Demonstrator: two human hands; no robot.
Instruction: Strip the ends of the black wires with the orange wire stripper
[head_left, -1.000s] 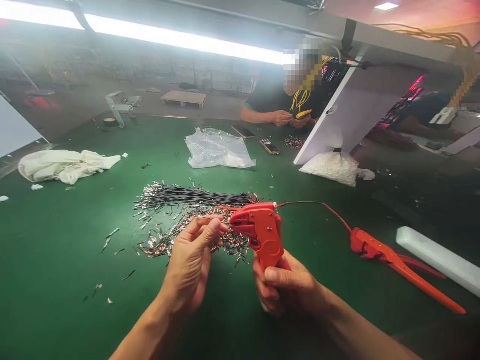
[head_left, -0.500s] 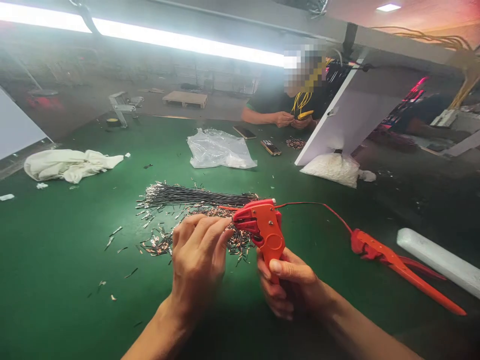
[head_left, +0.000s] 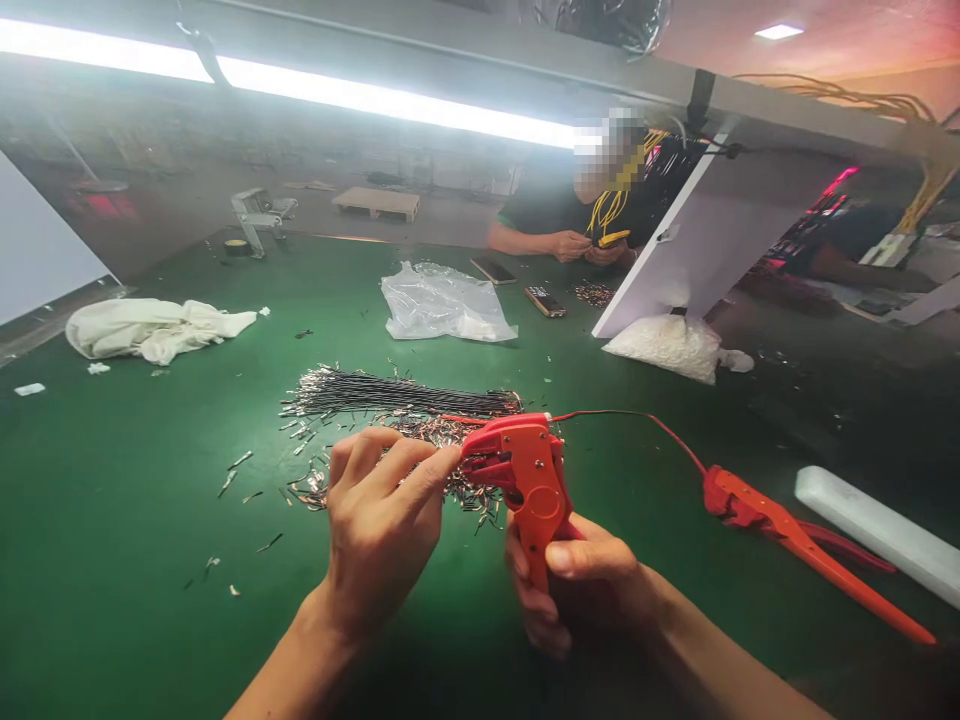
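My right hand [head_left: 592, 570] is wrapped round the handles of an orange-red wire stripper [head_left: 541, 490], which stands upright with its jaws toward the left. At those jaws, the thumb and forefinger of my left hand [head_left: 386, 510] are pinched together. Whatever lies between them is hidden or too small to make out. Behind the stripper lies a bundle of black wires [head_left: 405, 392] with bright ends at the left. Around and below the bundle spreads a heap of short wire scraps [head_left: 442, 430], partly covered by my left hand and the tool.
A second orange-red hand tool [head_left: 810, 550] lies at right, beside a white bar [head_left: 877, 525]. Across the green table [head_left: 150, 480] are a white cloth [head_left: 157, 330], a clear plastic bag [head_left: 446, 305], two phones [head_left: 545, 301] and a tied bag [head_left: 667, 345]. A co-worker [head_left: 555, 225] handles yellow cables opposite.
My left hand has shifted left and turned, its fingers closer together at the jaws. More of the stripper's rear handle shows in my right hand. The whole view has shifted slightly.
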